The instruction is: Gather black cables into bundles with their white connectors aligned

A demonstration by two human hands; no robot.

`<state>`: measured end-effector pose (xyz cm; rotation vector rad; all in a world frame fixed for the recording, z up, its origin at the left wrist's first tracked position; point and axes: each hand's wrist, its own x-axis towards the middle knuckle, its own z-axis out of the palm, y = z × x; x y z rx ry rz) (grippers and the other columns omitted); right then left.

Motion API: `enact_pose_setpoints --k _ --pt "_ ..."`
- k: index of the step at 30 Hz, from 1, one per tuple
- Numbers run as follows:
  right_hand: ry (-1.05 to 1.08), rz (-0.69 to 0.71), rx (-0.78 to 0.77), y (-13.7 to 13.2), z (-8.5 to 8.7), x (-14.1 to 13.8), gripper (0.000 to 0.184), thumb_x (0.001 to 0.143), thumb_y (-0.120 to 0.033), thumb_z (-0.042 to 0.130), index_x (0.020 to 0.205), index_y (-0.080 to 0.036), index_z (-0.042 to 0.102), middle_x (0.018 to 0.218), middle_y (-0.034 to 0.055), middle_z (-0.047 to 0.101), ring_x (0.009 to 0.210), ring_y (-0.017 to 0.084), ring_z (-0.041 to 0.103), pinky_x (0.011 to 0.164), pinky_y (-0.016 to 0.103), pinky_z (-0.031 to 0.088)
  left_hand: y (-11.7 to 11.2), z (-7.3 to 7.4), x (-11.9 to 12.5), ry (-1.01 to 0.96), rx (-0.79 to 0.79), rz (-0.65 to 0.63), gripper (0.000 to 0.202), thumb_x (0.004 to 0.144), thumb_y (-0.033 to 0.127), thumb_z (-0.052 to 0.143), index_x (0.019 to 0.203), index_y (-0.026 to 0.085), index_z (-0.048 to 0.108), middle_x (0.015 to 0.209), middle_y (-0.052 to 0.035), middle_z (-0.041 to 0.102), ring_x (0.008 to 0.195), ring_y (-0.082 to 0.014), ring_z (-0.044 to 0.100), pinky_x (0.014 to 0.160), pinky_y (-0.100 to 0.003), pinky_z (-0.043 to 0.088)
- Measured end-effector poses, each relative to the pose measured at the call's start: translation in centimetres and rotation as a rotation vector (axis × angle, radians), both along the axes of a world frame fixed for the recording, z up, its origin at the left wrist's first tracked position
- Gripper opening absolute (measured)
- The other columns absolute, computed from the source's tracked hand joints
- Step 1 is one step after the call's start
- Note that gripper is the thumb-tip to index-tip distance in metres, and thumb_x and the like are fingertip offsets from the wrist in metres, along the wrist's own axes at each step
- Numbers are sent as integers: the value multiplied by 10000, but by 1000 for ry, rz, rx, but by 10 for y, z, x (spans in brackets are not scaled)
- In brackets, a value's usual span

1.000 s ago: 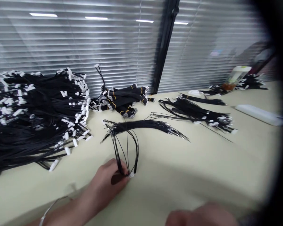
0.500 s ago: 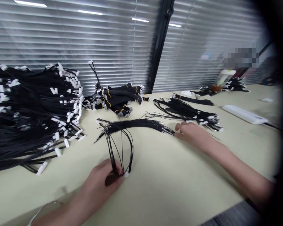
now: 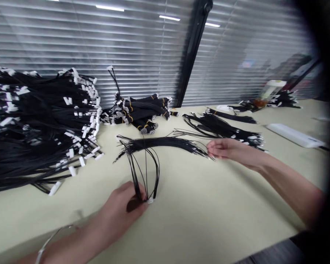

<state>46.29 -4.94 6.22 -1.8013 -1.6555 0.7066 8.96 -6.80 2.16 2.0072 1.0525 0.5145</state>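
My left hand (image 3: 132,203) is closed in a pinch on a white connector (image 3: 150,200) with several thin black wires (image 3: 157,172). These wires arch up from the connector and bend back over the table. Behind them a loose bundle of black wires (image 3: 165,141) with bare metal tips lies in a shallow curve. My right hand (image 3: 220,148) is at the right end of that bundle, fingertips pressed together. A thin wire seems to run into those fingertips, though its tip is hidden.
A big heap of black cables with white connectors (image 3: 55,110) fills the left. Tied cable bundles (image 3: 143,110) lie by the window blinds. More wires (image 3: 222,128) spread behind my right hand. Farther right are a white power strip (image 3: 294,135) and a clear container (image 3: 272,90).
The view has shifted slightly, moving the scene right. My right hand has turned and its fingers have closed at the wire ends. My left hand keeps its hold on the connector.
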Motion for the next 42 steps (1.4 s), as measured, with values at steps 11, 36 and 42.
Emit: enact_pose_setpoints --k 11,36,42 --pt "707 300 -125 -21 -4 -172 135 747 -281 667 737 -160 608 768 21 652 653 98 576 592 212 447 -1 3 1 -1 28 3 80 771 138 536 823 197 519 845 -12 571 754 -145 548 679 -269 460" --pt "136 391 222 -40 -40 -174 33 826 -239 599 840 -216 617 800 -20 592 760 107 546 658 227 442 0 2 -1 18 77 -7 103 770 149 569 833 212 519 814 14 567 749 -141 539 663 -256 427" --pt "160 427 261 -37 -43 -174 22 840 -234 590 852 -218 601 819 -20 587 790 106 543 689 221 442 -1 2 -1 23 67 -9 95 771 157 566 829 216 517 812 15 568 758 -147 540 669 -264 429"
